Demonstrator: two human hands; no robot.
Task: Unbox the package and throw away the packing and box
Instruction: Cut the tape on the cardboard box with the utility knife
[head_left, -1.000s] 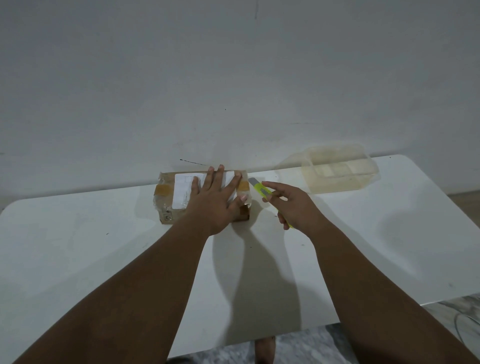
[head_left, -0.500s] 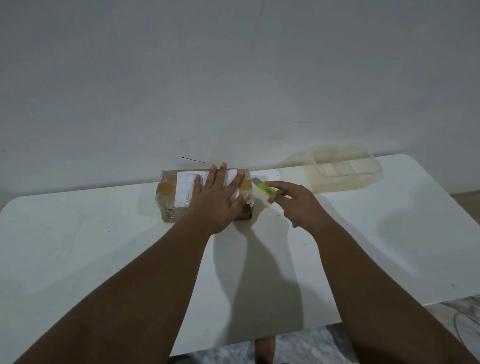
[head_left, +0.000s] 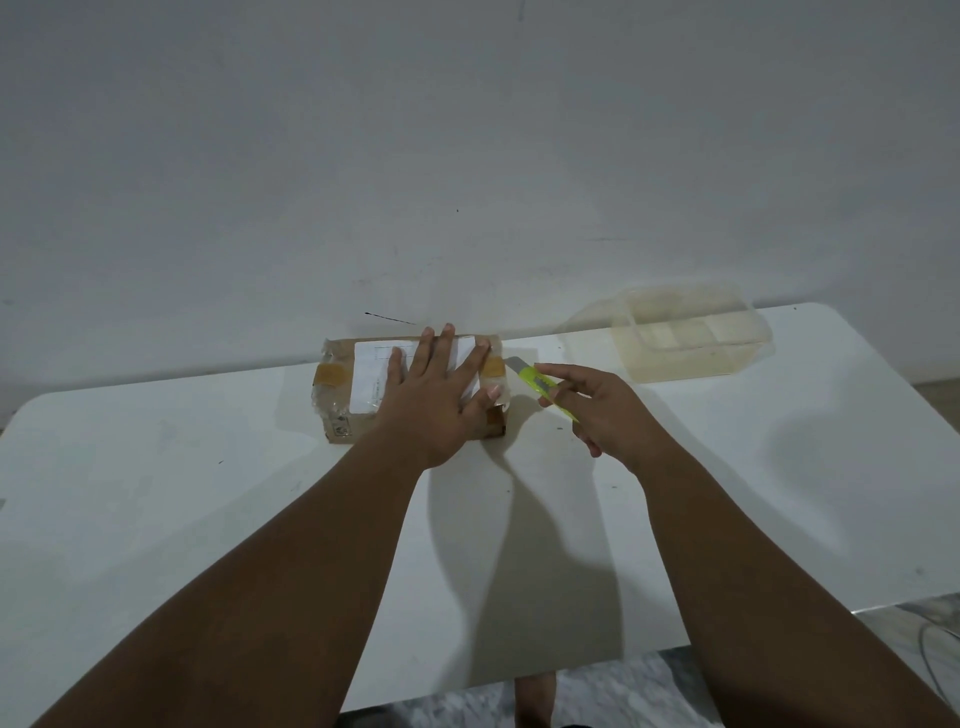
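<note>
A small brown cardboard package (head_left: 343, 400) wrapped in clear tape, with a white label on top, lies at the far edge of the white table (head_left: 156, 493) near the wall. My left hand (head_left: 436, 395) rests flat on its top, fingers spread, covering its right half. My right hand (head_left: 602, 415) grips a yellow-green utility knife (head_left: 540, 387). The knife's blade is out and points at the package's right end, a short gap from it.
A clear plastic container (head_left: 691, 332) stands at the back right of the table against the grey wall. The table's front edge runs near my elbows, with marbled floor and a foot below it.
My right hand has shifted slightly with the knife, its blade staying near the package's right end. My left hand has stayed flat on the package.
</note>
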